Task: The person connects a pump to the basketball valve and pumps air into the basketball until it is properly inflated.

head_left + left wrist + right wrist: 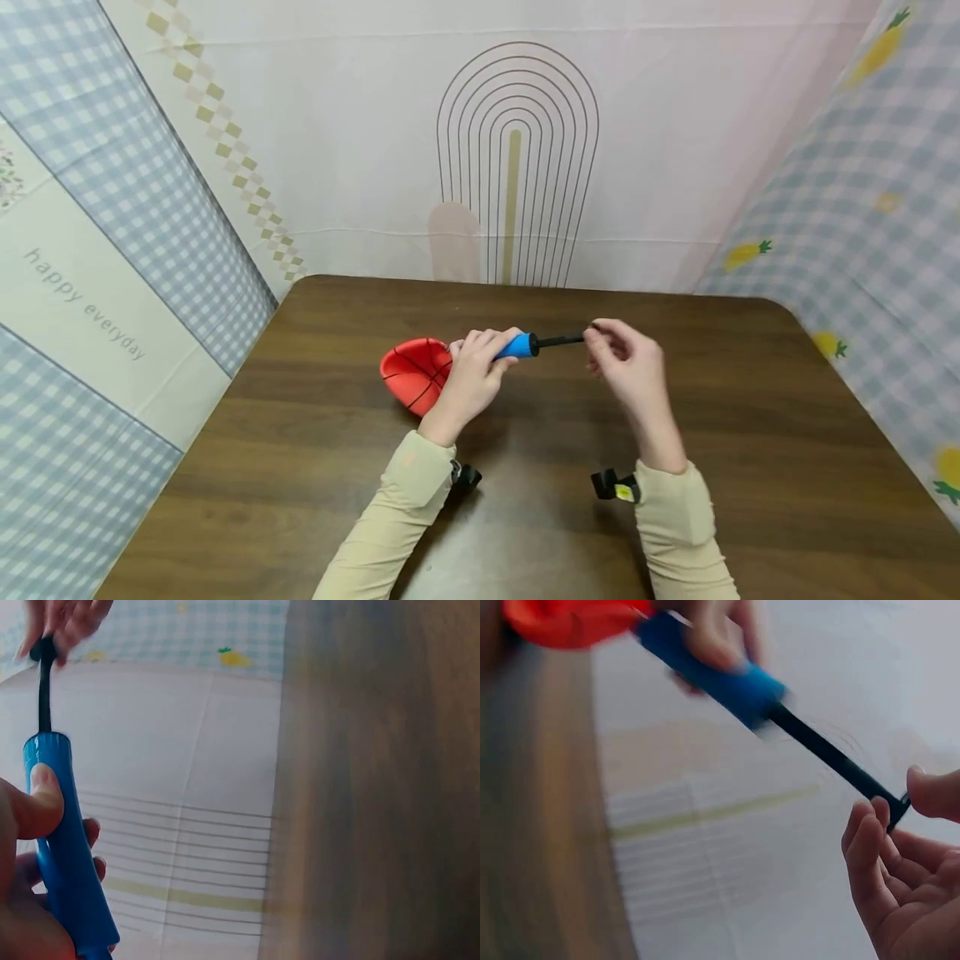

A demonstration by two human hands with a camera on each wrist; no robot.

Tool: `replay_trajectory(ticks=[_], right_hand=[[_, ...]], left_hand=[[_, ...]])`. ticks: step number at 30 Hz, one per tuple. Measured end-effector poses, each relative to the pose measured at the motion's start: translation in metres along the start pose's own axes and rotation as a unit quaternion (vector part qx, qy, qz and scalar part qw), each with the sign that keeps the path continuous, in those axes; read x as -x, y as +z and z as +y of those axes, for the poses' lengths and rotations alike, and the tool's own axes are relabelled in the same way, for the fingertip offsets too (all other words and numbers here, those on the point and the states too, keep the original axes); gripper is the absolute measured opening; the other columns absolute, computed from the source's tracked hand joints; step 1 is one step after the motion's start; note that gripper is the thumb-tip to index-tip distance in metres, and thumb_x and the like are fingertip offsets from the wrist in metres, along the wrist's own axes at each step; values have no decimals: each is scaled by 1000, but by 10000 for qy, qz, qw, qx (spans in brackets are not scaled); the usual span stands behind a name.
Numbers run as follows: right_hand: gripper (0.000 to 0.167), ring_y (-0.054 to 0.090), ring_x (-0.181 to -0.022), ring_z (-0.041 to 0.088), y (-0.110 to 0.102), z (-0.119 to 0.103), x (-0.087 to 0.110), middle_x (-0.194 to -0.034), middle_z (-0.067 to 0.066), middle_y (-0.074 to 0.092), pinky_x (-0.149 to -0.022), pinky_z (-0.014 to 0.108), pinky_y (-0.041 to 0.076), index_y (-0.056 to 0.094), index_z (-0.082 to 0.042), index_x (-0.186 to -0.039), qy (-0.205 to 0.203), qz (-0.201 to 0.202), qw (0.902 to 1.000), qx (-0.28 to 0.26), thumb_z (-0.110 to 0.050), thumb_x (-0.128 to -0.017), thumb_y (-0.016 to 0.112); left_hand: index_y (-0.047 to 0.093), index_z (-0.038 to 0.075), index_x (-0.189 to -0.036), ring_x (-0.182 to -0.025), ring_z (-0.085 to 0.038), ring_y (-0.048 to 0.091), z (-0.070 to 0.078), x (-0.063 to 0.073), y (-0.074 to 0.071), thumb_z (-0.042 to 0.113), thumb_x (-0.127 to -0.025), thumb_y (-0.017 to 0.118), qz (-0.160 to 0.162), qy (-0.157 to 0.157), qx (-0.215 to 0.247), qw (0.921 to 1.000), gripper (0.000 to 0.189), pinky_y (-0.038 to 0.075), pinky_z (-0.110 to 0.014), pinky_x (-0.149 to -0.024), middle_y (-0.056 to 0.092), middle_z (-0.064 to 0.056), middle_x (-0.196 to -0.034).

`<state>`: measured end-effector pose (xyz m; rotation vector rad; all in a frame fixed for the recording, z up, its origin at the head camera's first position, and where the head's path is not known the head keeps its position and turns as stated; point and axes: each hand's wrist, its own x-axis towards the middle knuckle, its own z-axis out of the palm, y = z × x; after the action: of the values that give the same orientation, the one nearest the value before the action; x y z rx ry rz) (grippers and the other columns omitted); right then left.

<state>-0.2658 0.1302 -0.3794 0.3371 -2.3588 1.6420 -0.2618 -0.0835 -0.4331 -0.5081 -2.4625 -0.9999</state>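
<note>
A blue hand pump (522, 346) is held over the table with its black rod (561, 341) drawn out to the right. My left hand (471, 371) wraps around the barrel (71, 855), thumb along its side. At the rod's end, my right hand (633, 364) pinches the small black handle (898, 813) between thumb and fingers. A red, partly collapsed ball (408, 377) with black lines sits at the pump's left end, just beyond my left hand. That hand covers the spot where pump and ball meet in the head view.
The brown wooden table (300, 500) lies beneath both hands. Behind it hangs a pale cloth (360, 150) with arch lines, and checked cloths (862, 217) flank both sides. Black camera straps (615, 485) circle the wrists.
</note>
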Motion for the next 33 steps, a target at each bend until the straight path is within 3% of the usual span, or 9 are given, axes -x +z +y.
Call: replay_trajectory(ticks=[5,9,13,18,22,25,29,33], right_hand=[[27,59,-59,5,22,6,1,-75,13,65,-56,21,48,67,-2,-108,-291,-698,9956,545,-24,-93,65],[24,62,-60,9,24,8,1,-77,15,69,-56,20,47,67,-2,-105,-331,-601,9941,836,-22,-92,67],[29,62,-61,0,14,5,1,-82,16,71,-58,19,49,67,-2,-107,-150,-492,9951,839,-27,-92,66],[26,60,-57,-3,-3,-3,2,-72,-4,67,-56,19,51,67,-2,-108,-36,41,9992,393,-23,-93,66],[24,60,-57,-1,-7,-7,3,-68,-14,59,-55,19,51,65,-1,-107,-31,0,9999,119,-20,-92,66],[26,60,-58,1,0,-7,3,-68,-11,58,-56,20,51,64,-1,-109,53,-150,9999,17,-21,-93,66],[29,61,-58,10,19,-2,2,-71,5,63,-56,23,51,64,-2,-111,94,-364,9992,158,-24,-93,65],[29,61,-54,8,35,5,3,-74,18,66,-55,22,50,65,-3,-107,133,-688,9969,349,-28,-93,65]], left_hand=[[62,14,-125,-108,-27,55,3,0,6,18,-90,65,243,247,-26,9994,36,32,-51,-99,67,-8,-111],[61,13,-125,-109,-27,56,3,1,10,16,-90,64,311,348,-93,9989,35,35,-49,-102,66,-9,-112],[62,13,-124,-108,-28,57,1,3,13,15,-90,64,457,259,-205,9984,34,38,-49,-101,66,-9,-111],[59,15,-127,-113,-27,56,2,1,13,12,-92,62,454,104,-445,9979,35,39,-48,-104,64,-8,-116],[56,13,-130,-118,-26,55,8,0,14,7,-92,62,377,52,-503,9980,39,40,-46,-107,62,-9,-122],[59,9,-128,-117,-26,58,13,1,15,4,-90,65,735,95,-583,9955,39,44,-44,-105,63,-10,-121],[63,5,-122,-112,-25,62,19,3,19,5,-87,69,1276,251,-984,9866,35,46,-40,-104,67,-10,-115],[66,4,-118,-108,-25,64,21,5,22,4,-84,72,1441,390,-1278,9805,35,45,-39,-105,68,-10,-111]])
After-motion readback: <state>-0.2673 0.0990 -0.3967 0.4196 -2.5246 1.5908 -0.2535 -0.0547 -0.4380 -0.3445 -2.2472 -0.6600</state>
